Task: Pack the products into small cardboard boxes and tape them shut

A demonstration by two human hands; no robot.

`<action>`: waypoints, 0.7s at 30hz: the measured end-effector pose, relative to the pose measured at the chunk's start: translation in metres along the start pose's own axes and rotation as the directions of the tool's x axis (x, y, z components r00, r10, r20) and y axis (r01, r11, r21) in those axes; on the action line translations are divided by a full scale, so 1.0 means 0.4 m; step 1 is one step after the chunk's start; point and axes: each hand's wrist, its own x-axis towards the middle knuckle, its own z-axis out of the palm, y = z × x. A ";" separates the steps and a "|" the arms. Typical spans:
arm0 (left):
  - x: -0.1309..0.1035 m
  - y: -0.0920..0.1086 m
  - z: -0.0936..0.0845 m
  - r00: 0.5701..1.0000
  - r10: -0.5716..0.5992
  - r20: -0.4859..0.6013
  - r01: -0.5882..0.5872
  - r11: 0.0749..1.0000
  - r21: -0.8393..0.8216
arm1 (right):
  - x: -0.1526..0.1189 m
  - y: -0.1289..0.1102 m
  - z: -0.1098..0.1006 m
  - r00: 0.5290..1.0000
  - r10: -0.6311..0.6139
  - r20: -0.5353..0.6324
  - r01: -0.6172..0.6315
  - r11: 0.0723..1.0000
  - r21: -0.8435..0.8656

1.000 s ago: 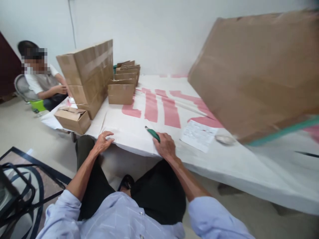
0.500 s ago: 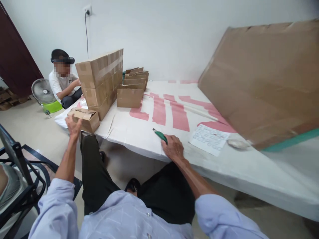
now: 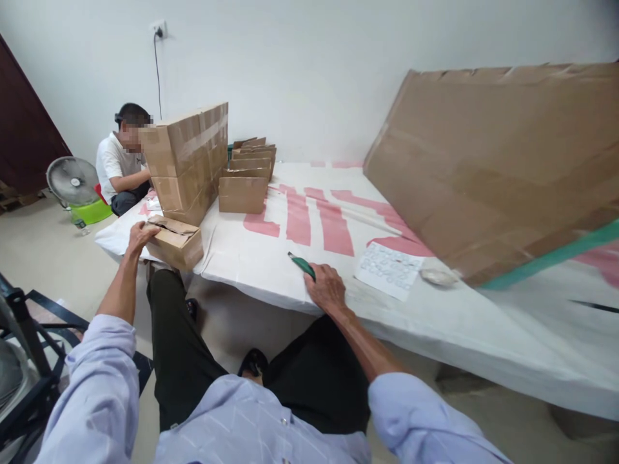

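My left hand [image 3: 140, 237] grips the left end of a small cardboard box [image 3: 186, 252] at the table's front edge. Its top flaps are a little raised, with a dark gap between them. In my right hand [image 3: 329, 288] is a green utility knife [image 3: 303, 265], its tip pointing away to the left. That hand rests near the table's front edge, fingers wrapped round the handle. Just behind the small box rises a stack of taped cardboard boxes [image 3: 193, 145].
Several open cardboard boxes [image 3: 243, 195] stand in a row beyond the stack. A marked paper sheet [image 3: 388, 270] lies right of the knife, near a small clear packet [image 3: 438, 277]. A large cardboard sheet [image 3: 493, 161] leans at right. Another person [image 3: 123, 161] sits behind the stack, near a fan [image 3: 72, 182].
The small box has shifted right and closer to me, with my left hand now gripping its end. My right hand still holds the knife in about the same place. The other person's head has lowered.
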 end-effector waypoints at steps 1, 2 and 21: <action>-0.020 0.003 0.024 1.000 0.015 0.017 -0.015 1.000 -0.007 | 0.000 -0.001 -0.002 1.000 0.002 -0.002 -0.002 1.000 0.005; -0.043 0.007 0.048 0.999 0.025 0.029 -0.024 1.000 -0.008 | 0.000 -0.002 -0.004 1.000 0.004 -0.004 -0.004 1.000 0.011; -0.329 0.109 0.249 0.899 0.315 0.305 -0.259 0.943 -0.210 | 0.053 -0.192 -0.294 0.941 0.161 -0.297 0.039 0.821 0.570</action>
